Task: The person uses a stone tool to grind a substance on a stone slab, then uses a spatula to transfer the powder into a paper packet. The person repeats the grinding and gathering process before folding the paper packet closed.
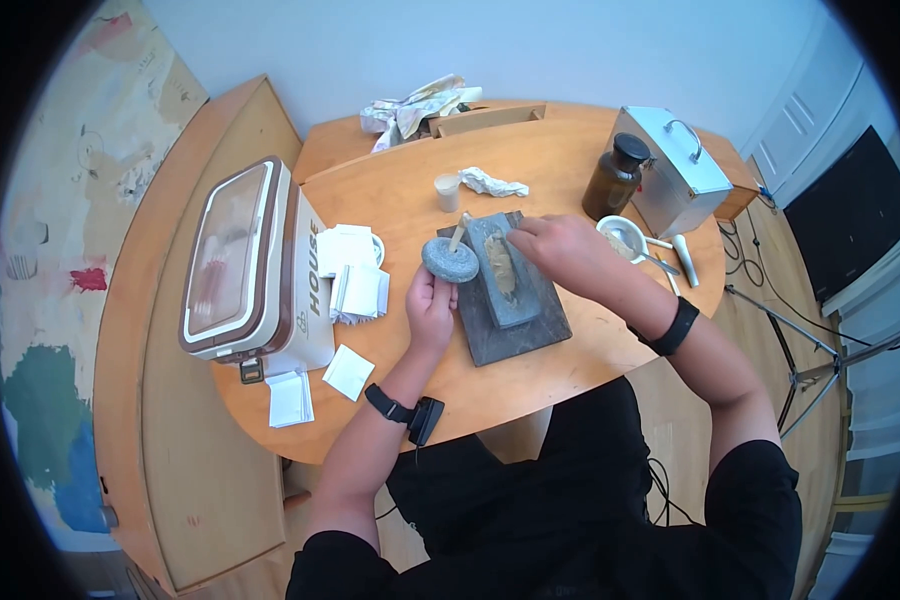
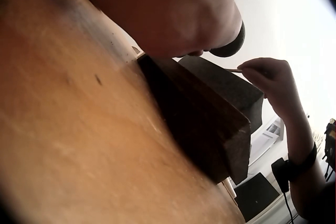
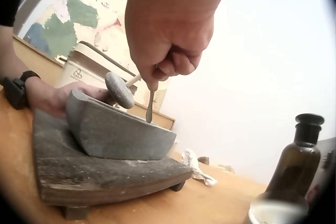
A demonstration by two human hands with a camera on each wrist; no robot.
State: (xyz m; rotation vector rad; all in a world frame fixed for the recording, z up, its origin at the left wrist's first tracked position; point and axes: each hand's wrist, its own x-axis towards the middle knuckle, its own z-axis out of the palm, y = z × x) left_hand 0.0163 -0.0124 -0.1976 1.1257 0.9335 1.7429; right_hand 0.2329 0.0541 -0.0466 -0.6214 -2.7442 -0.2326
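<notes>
My left hand (image 1: 432,310) grips a round grey stone wheel (image 1: 450,262) with a wooden handle (image 1: 461,232) through its middle, tilted beside the left rim of a long grey stone trough (image 1: 518,314). Tan powder (image 1: 501,262) lies along the trough's hollow. Over its far right side, my right hand (image 1: 555,248) pinches a slim metal spatula (image 3: 150,107), fingers curled, with the blade pointing down at the trough's rim in the right wrist view. Under the trough is a dark board (image 1: 487,346) on short feet. The left wrist view hides most of the wheel behind the left hand.
To the right stand a white bowl (image 1: 610,226), a white pestle (image 1: 685,258), a brown bottle (image 1: 613,180) and a metal case (image 1: 682,190). A plastic cup (image 1: 448,194) and crumpled tissue (image 1: 494,184) lie beyond. Paper squares (image 1: 349,372) and a cream box (image 1: 315,335) are left.
</notes>
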